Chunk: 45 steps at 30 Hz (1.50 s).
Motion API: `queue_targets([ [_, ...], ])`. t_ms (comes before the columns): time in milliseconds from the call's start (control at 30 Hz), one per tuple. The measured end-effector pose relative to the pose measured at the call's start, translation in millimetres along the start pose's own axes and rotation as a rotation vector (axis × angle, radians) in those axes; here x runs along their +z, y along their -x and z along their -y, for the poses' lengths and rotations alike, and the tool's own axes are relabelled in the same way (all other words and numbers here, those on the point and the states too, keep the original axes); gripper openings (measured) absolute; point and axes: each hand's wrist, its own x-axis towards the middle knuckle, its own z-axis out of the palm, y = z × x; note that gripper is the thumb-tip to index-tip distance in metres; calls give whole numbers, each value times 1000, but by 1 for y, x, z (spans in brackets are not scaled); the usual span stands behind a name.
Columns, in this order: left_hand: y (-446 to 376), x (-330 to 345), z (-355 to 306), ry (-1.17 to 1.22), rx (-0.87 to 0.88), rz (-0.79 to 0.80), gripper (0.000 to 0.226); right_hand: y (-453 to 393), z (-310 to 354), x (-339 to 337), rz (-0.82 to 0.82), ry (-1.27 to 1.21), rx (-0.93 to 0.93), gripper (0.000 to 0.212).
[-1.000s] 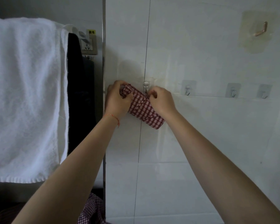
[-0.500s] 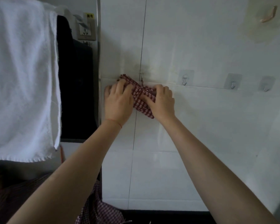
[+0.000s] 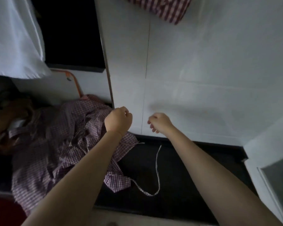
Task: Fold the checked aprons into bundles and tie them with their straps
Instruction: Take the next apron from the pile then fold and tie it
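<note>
White wall tiles (image 3: 202, 70) are standing behind. Below them, soft loose aprons (image 3: 59, 144) are lying; grabbing bunched cloth looks easiest. Left hand (image 3: 118, 121) and right hand (image 3: 160, 122) are hanging curled, holding nothing.

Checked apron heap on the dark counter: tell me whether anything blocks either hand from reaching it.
Nothing visible does. The left hand hangs right above the heap of checked aprons, its forearm crossing the cloth. The right hand is over bare dark counter, with only a loose strap lying between it and the heap.
</note>
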Motion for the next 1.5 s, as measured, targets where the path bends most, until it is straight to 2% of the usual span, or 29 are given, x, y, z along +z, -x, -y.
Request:
queue_targets([
  [133,13,56,93,-119,-140,267,36,1,-48,87,328,238,99,19],
  [200,19,75,136,-158,-208,360,44,0,-62,129,423,295,130,25],
  [267,27,85,164,-160,-221,316,54,1,-68,157,442,286,148,30],
  [400,25,87,217,-143,-263,43,67,-17,-61,215,399,124,252,22],
  [467,10,84,248,-103,-302,67,56,-30,-49,244,381,46,261,19],
  [533,-2,82,265,-79,-263,121,30,-36,-37,261,363,-2,227,24],
  [633,-20,71,275,92,-180,108,23,-42,-15,281,330,-140,190,32],
  [767,-32,52,263,292,-64,153,19,-49,16,284,230,-438,297,43],
  [900,-41,36,255,259,44,293,30,-58,36,267,102,-410,224,14],
  [967,-45,30,252,256,28,307,41,-60,40,255,98,-286,204,14],
  [1033,-51,26,252,320,14,174,45,-56,42,240,145,-144,173,18],
  [1067,-56,23,250,346,2,103,38,-54,41,229,188,-81,159,21],
  [1133,-66,17,246,300,-40,58,13,-47,35,205,320,28,181,22],
  [1200,-71,14,240,199,-74,159,24,-36,25,176,471,112,219,17],
  [1267,-68,14,226,141,-91,300,43,-24,10,141,537,125,275,18],
  [1300,-65,14,217,132,-81,343,53,-18,3,125,524,122,310,18],
  [1367,-58,22,194,132,-28,376,69,-6,-13,94,363,130,372,19],
  [1467,-48,40,158,135,70,354,75,4,-31,69,-77,55,358,19],
  [1500,-44,45,145,125,133,356,73,8,-33,63,-172,39,320,21],
])
